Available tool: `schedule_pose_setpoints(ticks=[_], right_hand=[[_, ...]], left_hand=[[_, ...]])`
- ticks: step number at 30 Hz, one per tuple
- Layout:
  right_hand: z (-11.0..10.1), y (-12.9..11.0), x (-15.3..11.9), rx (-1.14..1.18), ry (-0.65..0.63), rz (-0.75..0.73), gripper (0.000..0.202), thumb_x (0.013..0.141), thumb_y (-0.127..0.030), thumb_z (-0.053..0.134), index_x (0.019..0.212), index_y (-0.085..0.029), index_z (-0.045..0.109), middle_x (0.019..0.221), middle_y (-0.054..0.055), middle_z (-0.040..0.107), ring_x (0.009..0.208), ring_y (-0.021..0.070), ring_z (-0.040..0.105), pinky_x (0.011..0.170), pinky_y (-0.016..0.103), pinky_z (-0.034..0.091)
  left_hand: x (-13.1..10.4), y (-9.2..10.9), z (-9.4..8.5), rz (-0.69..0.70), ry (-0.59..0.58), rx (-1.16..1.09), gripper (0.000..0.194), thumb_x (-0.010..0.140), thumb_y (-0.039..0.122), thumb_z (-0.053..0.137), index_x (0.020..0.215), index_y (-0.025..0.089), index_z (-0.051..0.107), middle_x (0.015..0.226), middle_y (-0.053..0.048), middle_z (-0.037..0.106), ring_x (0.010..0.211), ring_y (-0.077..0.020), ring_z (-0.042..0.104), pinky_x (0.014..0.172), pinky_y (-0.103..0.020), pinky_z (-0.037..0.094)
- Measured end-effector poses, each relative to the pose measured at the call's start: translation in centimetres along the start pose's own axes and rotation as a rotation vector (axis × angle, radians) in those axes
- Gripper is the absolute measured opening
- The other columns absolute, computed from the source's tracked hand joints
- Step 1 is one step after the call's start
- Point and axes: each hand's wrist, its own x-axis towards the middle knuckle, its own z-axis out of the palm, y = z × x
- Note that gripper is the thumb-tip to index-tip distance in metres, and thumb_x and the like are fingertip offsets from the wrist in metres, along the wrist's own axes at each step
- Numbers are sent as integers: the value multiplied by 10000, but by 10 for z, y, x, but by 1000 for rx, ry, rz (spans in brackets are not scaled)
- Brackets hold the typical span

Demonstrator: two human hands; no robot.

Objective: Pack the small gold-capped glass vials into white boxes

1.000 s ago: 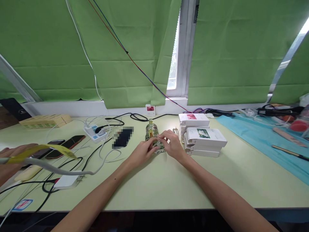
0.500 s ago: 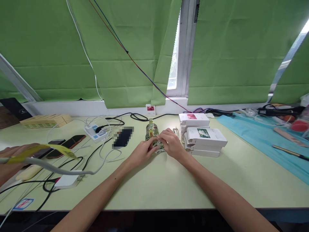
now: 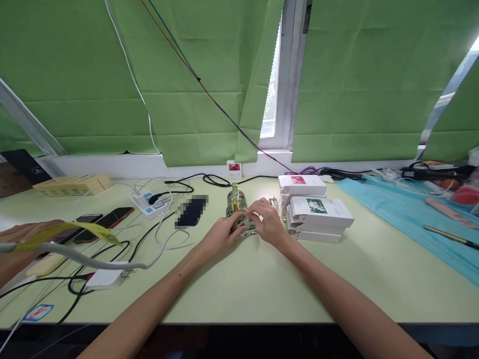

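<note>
My left hand (image 3: 225, 230) and my right hand (image 3: 266, 219) meet at the middle of the table (image 3: 239, 284), fingertips pinched close together. Both have closed fingers on something small that I cannot make out. Beneath and between the fingers shows a clear glass item (image 3: 250, 230) with green tones. Just behind my left hand is a row of glass bottles (image 3: 241, 199) with yellow and gold parts. Another small glass piece with gold (image 3: 274, 202) lies behind my right hand. White boxes (image 3: 321, 212) with flower pictures are stacked to the right of my right hand.
At the left lie a power strip (image 3: 146, 205), cables, phones (image 3: 105, 225) and a white adapter (image 3: 107, 277). Another person's hand (image 3: 30, 239) rests at the far left behind a grey cable with yellow tape. Blue sheeting (image 3: 396, 214) with tools covers the right side.
The whole view has shifted very slightly. My hands keep almost the same pose at the glass item.
</note>
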Motion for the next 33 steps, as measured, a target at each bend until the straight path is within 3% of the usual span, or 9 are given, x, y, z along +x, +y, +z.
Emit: schedule_pose_setpoints(ticks=[5,18,29,33], right_hand=[[-2,0,1,-43,-46,-53,254,967,-110,477,785,-217,619,772,52,660,806,217,497,722,338,453],[0,-4,-1,59,23,101,162,904,-113,588,824,-231,666,822,36,724,819,215,569,735,349,491],[-1,-5,-2,65,3,205,161,892,-130,614,985,-222,706,903,53,739,884,225,595,751,358,511],[0,-5,-1,76,-21,231,139,901,-154,614,946,-223,727,938,62,755,914,229,601,781,375,511]], left_hand=[[0,0,0,-12,-1,-5,404,976,419,483,1296,189,574,609,54,503,556,-144,459,570,-253,313],[0,-1,0,3,-2,-20,376,977,402,485,1275,194,578,605,58,492,557,-139,449,577,-254,313],[0,-2,-1,7,-11,-37,375,983,410,475,1283,206,570,620,51,509,566,-144,457,581,-255,311],[-1,-2,-1,1,-14,-47,363,984,414,476,1262,203,576,623,50,514,563,-140,454,576,-251,314]])
